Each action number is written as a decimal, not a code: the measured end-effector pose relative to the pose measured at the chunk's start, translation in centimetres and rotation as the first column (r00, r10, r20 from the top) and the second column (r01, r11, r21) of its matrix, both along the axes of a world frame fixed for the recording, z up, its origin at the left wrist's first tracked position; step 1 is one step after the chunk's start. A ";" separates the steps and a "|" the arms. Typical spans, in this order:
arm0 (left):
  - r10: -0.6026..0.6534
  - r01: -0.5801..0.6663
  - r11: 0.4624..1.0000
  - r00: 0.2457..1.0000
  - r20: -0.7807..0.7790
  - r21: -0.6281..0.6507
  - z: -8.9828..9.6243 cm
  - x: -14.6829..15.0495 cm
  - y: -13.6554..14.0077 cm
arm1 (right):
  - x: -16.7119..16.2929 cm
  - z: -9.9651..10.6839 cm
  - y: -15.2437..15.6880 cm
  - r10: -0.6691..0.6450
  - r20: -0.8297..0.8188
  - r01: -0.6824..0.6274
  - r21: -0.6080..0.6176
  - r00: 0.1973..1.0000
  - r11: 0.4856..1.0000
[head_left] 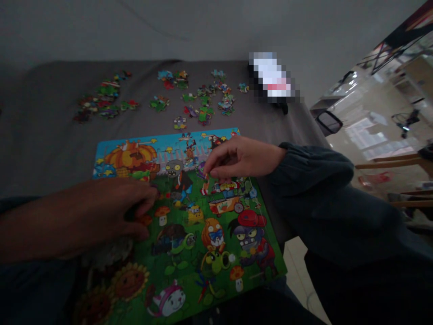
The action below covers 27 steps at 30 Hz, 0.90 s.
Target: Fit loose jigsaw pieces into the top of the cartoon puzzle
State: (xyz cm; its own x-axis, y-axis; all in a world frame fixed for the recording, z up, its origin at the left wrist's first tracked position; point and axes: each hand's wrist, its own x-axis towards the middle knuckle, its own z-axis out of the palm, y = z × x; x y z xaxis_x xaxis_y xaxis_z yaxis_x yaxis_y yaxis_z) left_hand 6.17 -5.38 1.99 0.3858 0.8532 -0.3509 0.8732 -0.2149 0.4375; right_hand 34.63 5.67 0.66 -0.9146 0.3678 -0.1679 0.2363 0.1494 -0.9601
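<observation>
A colourful cartoon jigsaw puzzle [176, 266] lies in front of me, with its near edge over my lap. My right hand [237, 158] is above its upper right part, thumb and forefinger pinched on a small puzzle piece [204, 184], seen nearly edge-on. Over the left part of the puzzle, my left hand [131, 207] is bent downward. Its thumb stands apart from the fingers, and nothing held shows between them. The left forearm and hand hide some of the picture beneath, and that corner is dark.
Loose puzzle pieces [203, 101] are scattered beyond the puzzle, with another pile [101, 101] farther left. A lit phone [272, 76], partly blurred out, stands at the back right of the grey cloth surface [54, 144]. Wooden chair parts [399, 159] show beyond the right edge.
</observation>
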 end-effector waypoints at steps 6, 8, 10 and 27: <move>-0.079 0.052 0.981 0.986 -0.145 -0.186 1.5 0.5 1.3 | 0.3 0.7 -0.7 0.066 0.012 -0.066 -0.031 0.998 0.997; -0.039 0.005 0.977 0.988 -0.152 -0.215 1.7 0.4 1.4 | 0.3 0.7 -0.7 0.074 -0.003 -0.074 -0.023 0.997 0.997; -0.038 0.000 0.968 0.989 -0.143 -0.252 1.7 0.4 1.4 | 0.4 0.7 -0.7 0.083 -0.016 -0.083 -0.020 0.996 0.996; 0.046 -0.130 0.965 0.939 -0.339 -0.228 2.3 -2.5 4.4 | -0.1 0.8 -0.9 -0.054 0.008 0.054 -0.022 0.999 0.998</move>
State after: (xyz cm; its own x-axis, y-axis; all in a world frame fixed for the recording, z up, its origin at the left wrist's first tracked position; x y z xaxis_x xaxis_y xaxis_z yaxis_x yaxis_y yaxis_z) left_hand 3.72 -0.96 4.30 0.1405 0.7505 -0.6458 0.9869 -0.0540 0.1519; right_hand 34.48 4.78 1.47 -0.8923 0.4127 -0.1832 0.2505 0.1149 -0.9613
